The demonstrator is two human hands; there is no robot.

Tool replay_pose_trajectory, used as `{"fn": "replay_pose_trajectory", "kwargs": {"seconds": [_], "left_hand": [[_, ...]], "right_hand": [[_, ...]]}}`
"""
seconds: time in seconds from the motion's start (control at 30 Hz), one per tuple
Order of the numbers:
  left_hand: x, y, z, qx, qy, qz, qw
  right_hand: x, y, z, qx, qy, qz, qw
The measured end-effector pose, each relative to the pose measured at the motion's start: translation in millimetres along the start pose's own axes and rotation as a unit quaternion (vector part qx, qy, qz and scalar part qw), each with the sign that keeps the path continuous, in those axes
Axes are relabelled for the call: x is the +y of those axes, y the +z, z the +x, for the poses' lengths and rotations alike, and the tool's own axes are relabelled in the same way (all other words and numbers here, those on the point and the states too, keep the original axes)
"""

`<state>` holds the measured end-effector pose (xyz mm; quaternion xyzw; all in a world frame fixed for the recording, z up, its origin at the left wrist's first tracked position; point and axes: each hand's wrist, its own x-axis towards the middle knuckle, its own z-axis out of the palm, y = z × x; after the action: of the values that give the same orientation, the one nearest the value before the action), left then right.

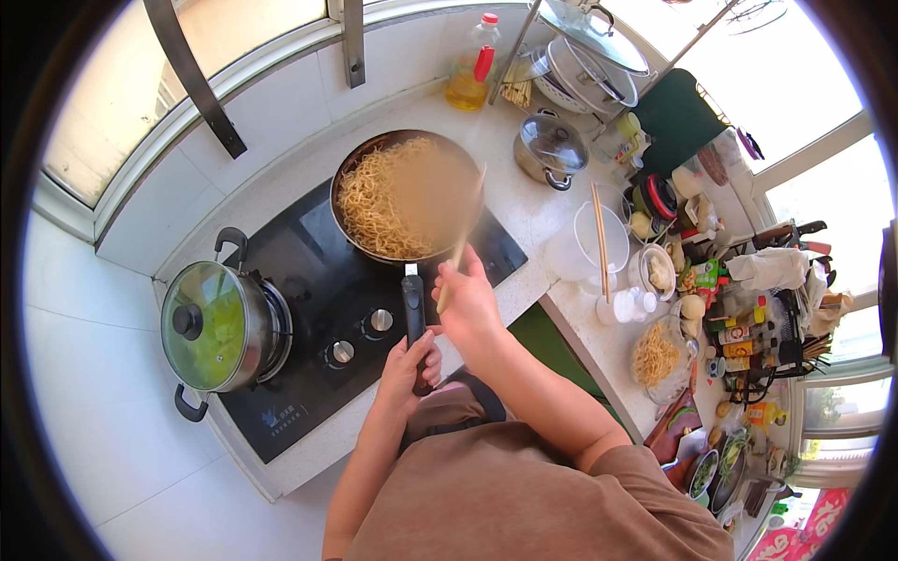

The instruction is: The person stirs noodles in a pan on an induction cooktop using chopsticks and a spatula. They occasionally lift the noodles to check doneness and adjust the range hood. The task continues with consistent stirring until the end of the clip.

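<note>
Noodles fill much of a round frying pan over the right part of the black glass gas hob. My left hand is closed around the pan's black handle. Above and right of it, my right hand grips pale wooden chopsticks, which slant up over the pan's right side. A blurred tan patch covers the right part of the noodles, so the chopsticks' contact with them cannot be told. A lidded steel pot with something green under its glass lid stands on the left burner.
A small lidded pot and an oil bottle stand behind and right of the pan. Another pair of chopsticks rests across a clear plastic tub. Farther right are a bowl of noodles, condiment bottles and a knife rack.
</note>
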<state>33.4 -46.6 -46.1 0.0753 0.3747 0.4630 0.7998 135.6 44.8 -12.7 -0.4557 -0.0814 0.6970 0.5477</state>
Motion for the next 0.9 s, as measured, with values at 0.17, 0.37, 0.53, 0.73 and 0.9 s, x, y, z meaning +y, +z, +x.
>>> {"fn": "replay_pose_trajectory", "kwargs": {"seconds": [0.17, 0.37, 0.53, 0.73, 0.9], "left_hand": [[-0.2, 0.3, -0.2, -0.001, 0.0, 0.006, 1.0], [-0.8, 1.1, -0.6, 0.002, 0.007, 0.007, 1.0], [-0.5, 1.6, -0.9, 0.012, 0.015, 0.024, 1.0], [-3.3, 10.0, -2.8, 0.068, 0.054, 0.086, 0.993], [-5.2, 19.7, -4.1, 0.128, 0.085, 0.165, 0.974]], "right_hand": [[-4.4, -5.0, 31.0, 0.036, 0.018, 0.003, 0.999], [-17.8, -4.1, 77.4, 0.025, 0.024, -0.039, 0.999], [-38.1, -2.3, 129.6, -0.022, 0.058, -0.085, 0.994], [-92.2, -1.8, 168.8, -0.101, 0.045, -0.379, 0.919], [-125.8, 25.3, 194.4, -0.133, -0.176, -0.694, 0.685]]}}
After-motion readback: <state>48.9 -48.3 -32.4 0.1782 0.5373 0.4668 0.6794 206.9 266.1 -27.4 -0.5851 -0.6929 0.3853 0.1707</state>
